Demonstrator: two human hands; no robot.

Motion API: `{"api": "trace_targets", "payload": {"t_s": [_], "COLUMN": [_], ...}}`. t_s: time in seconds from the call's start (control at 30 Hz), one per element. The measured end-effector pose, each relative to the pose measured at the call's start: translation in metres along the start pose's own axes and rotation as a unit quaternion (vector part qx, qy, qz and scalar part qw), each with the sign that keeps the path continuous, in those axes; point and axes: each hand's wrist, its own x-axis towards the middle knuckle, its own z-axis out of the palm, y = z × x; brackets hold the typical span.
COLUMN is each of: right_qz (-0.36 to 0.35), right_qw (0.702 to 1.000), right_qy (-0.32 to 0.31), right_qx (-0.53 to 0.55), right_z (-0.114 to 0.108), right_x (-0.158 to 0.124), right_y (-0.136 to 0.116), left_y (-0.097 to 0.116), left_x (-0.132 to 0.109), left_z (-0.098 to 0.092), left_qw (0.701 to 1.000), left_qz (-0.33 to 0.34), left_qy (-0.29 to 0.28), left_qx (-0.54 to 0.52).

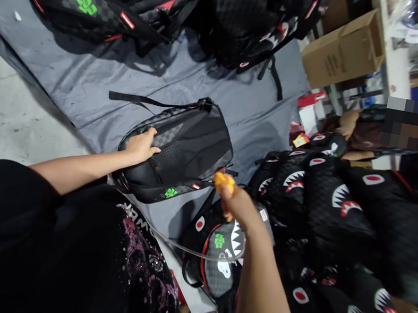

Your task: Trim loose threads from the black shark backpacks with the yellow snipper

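A black backpack [195, 143] lies with its strap side up on the grey cloth [94, 71], one loose strap trailing to the left. My left hand [142, 146] rests on the near left part of that backpack, thumb and fingers apart. Beyond its right end, my right hand [235, 201] is wrapped round an orange tool [224, 182], slightly blurred. A clear hose [192, 253] curves below that hand. Under the hand and hose sits another backpack [217, 244] with a shark-teeth print and a green patch.
Two large black backpacks [110, 4] [241, 16] occupy the far side of the cloth. Several shark-print bags [331, 199] are piled at the right. A cardboard box [344, 51] stands at the back right, and another person's hand [347, 122] shows near the pile.
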Motion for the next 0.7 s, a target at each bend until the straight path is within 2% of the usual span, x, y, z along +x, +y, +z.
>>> {"api": "trace_targets", "payload": {"t_s": [0.07,0.1,0.17,0.2,0.23,0.27,0.33,0.37,0.4,0.47,0.5,0.6,0.63,0.7], "right_qz": [-0.033,-0.025,0.025,0.044,0.045,0.032,-0.005,-0.009,-0.002,0.017,0.016,-0.017,-0.017,0.009], "right_qw": [0.995,0.997,0.999,0.997,0.997,0.999,0.999,0.999,1.000,0.997,0.998,0.993,0.991,0.995], "right_qy": [-0.085,-0.077,0.015,0.044,0.043,0.013,-0.046,-0.031,0.011,0.072,0.057,-0.079,-0.083,-0.014], "right_qx": [0.026,0.018,-0.032,-0.049,-0.049,-0.037,-0.008,-0.011,-0.024,-0.034,-0.017,0.083,0.099,0.100], "right_z": [0.006,0.008,0.009,0.009,0.008,0.009,0.011,0.013,0.015,0.019,0.021,0.032,0.036,0.047], "right_x": [-0.009,-0.013,-0.022,-0.026,-0.029,-0.033,-0.042,-0.048,-0.053,-0.068,-0.075,-0.098,-0.104,-0.113], "right_y": [0.008,0.012,0.020,0.023,0.027,0.031,0.037,0.040,0.044,0.053,0.059,0.077,0.082,0.092], "left_y": [0.004,0.005,0.010,0.013,0.016,0.020,0.025,0.028,0.029,0.031,0.032,0.029,0.027,0.024], "left_x": [-0.004,-0.010,-0.029,-0.041,-0.053,-0.065,-0.083,-0.090,-0.093,-0.096,-0.095,-0.090,-0.088,-0.081], "left_z": [-0.002,-0.002,0.000,0.004,0.011,0.020,0.045,0.058,0.070,0.088,0.092,0.090,0.086,0.078], "left_qw": [0.999,0.997,0.981,0.968,0.952,0.935,0.905,0.897,0.894,0.898,0.901,0.926,0.936,0.954], "left_qz": [0.031,0.063,0.160,0.224,0.291,0.349,0.413,0.420,0.414,0.394,0.386,0.357,0.342,0.286], "left_qy": [0.022,0.049,0.101,0.101,0.079,0.038,-0.055,-0.087,-0.102,-0.100,-0.094,-0.072,-0.064,-0.046], "left_qx": [0.012,0.020,0.035,0.041,0.047,0.054,0.087,0.112,0.137,0.172,0.175,0.104,0.052,-0.077]}}
